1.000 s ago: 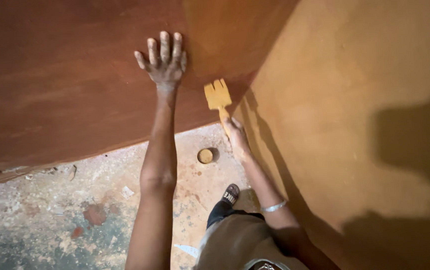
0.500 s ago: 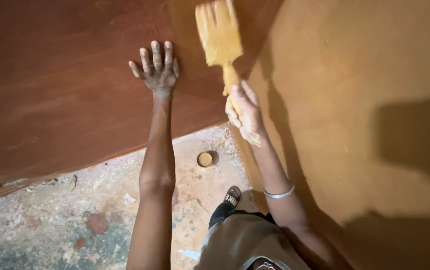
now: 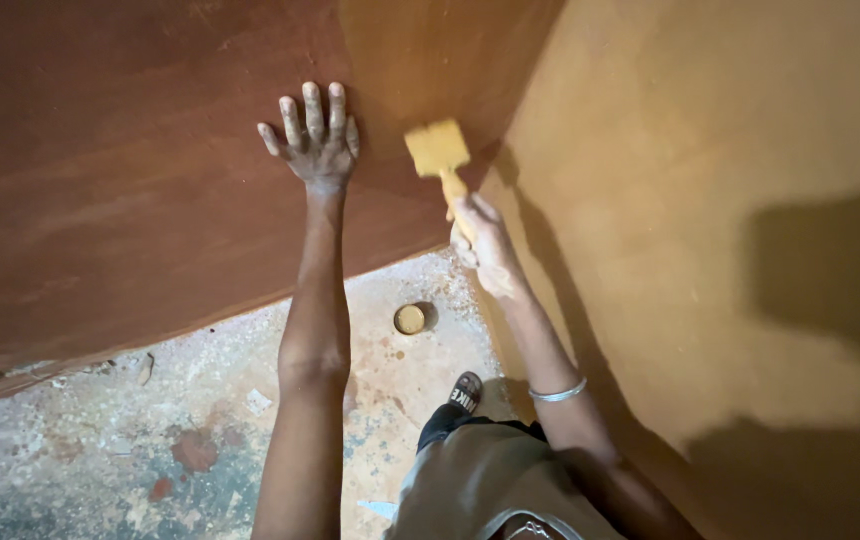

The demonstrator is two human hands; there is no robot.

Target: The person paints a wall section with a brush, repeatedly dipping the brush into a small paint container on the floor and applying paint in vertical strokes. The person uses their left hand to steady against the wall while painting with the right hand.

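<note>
Paintbrush (image 3: pixel 439 152) in right hand (image 3: pixel 485 245) touches brown wall (image 3: pixel 130 180) beside left hand (image 3: pixel 315 145).

The right hand (image 3: pixel 485 240) wraps the paintbrush (image 3: pixel 440 160) handle, hiding most of it (only the bristle head and a short neck show). The small round tin (image 3: pixel 410 319) on the floor is too small to tell its contents. Both upper arms and the sandal (image 3: pixel 466 391) are partly cut off or covered by clothing.
</note>
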